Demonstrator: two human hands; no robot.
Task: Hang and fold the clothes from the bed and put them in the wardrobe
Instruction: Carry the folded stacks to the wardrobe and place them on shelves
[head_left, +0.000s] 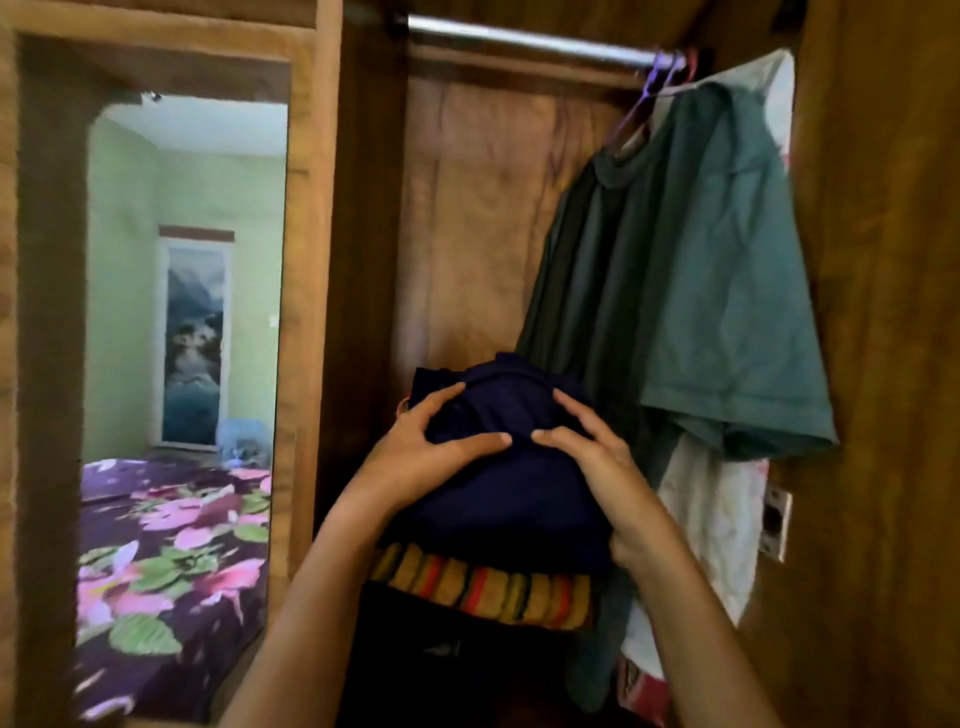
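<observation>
Currently grasping navy garment (511, 501) with left hand (431, 460) and right hand (597, 467), fingers curled, at frame centre, atop striped cloth (488, 587) inside wardrobe (467, 208), beside green shirt (701, 291) at upper right.

No text, label, brand or number is legible; a small pale plate (777, 525) at the wardrobe's (363, 208) right side is too blurred.

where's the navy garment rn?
Head view, centre: folded navy garment held between left hand and right hand inside the wardrobe, directly above the striped cloth, left of the green shirt.
</observation>
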